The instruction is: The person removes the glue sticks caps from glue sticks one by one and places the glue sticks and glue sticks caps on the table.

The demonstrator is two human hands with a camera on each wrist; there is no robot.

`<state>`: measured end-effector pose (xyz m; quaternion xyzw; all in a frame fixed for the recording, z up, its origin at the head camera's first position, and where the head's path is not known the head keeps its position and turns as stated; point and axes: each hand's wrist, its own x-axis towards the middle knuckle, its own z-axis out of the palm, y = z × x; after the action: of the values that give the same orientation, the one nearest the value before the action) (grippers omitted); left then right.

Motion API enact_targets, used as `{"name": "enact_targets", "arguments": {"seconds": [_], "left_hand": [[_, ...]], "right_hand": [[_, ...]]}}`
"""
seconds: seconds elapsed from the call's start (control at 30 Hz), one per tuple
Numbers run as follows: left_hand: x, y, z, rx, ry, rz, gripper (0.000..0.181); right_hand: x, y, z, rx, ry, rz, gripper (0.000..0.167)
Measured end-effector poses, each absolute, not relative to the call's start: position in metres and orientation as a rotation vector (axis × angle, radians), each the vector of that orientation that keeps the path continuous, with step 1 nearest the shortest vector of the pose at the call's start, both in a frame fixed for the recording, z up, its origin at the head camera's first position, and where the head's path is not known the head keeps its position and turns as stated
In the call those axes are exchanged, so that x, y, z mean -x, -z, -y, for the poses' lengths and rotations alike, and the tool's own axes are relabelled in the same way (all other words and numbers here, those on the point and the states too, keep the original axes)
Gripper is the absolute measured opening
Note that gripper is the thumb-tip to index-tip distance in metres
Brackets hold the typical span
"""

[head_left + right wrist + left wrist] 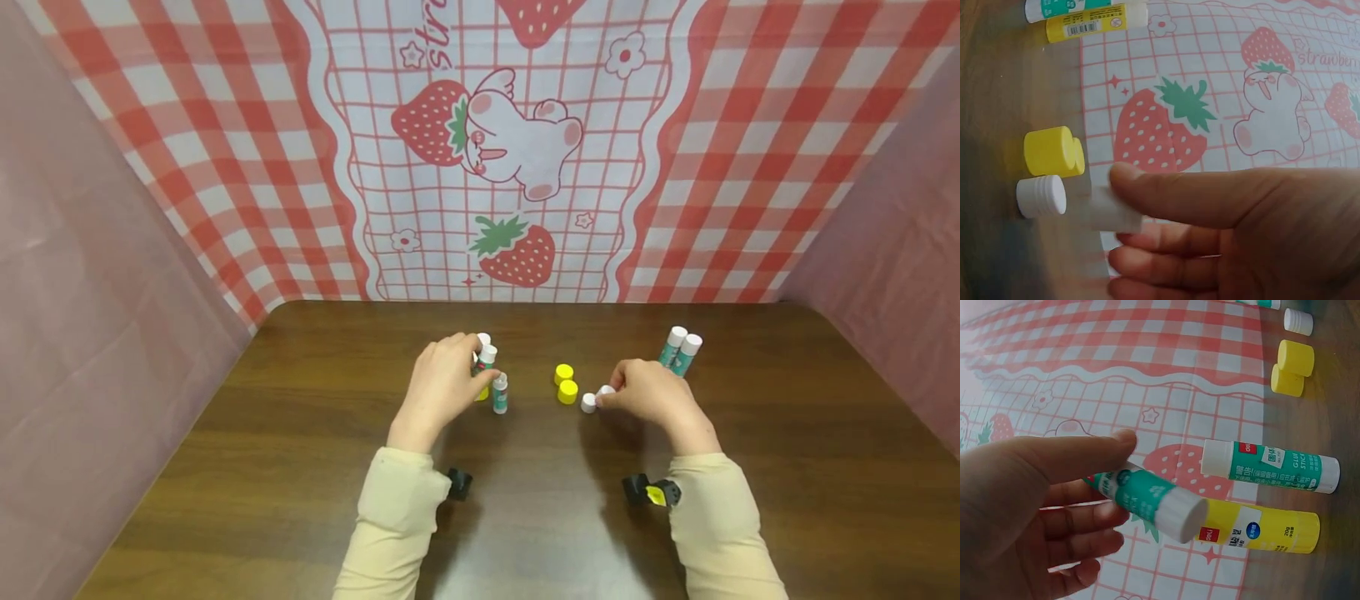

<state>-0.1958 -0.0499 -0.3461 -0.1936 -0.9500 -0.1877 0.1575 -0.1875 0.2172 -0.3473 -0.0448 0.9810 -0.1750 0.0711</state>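
At a brown wood-grain table (262, 500), a person's left hand (444, 379) and right hand (652, 388) pinch, the left a teal-and-white plastic glue stick (1141, 496). Two more sticks (687, 354) stand capped; round yellow plastic caps (567, 392) sit detached, apparently pending, near the right's white cap (1112, 212).

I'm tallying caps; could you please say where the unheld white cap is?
In the head view, the white cap sits on the table, right of centre, between the yellow caps and the right hand.
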Motion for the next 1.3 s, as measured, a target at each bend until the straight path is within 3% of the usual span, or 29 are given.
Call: {"name": "enact_targets", "arguments": {"seconds": [0.3, 0.6, 1.3], "left_hand": [[0.196, 0.351, 0.053, 0.549, 0.565, 2.922, 0.023], [0.196, 0.358, 0.046, 0.542, 0.469, 3.016, 0.028], [0.190, 0.376, 0.007, 0.138, 0.352, 2.922, 0.043]], "right_hand": [[0.188, 0.360, -0.213, 0.099, 0.435, -2.830, 0.024], [0.190, 0.367, -0.204, 0.095, 0.407, -2.789, 0.032], [0.192, 0.370, -0.199, 0.071, 0.375, -2.723, 0.031]]}}
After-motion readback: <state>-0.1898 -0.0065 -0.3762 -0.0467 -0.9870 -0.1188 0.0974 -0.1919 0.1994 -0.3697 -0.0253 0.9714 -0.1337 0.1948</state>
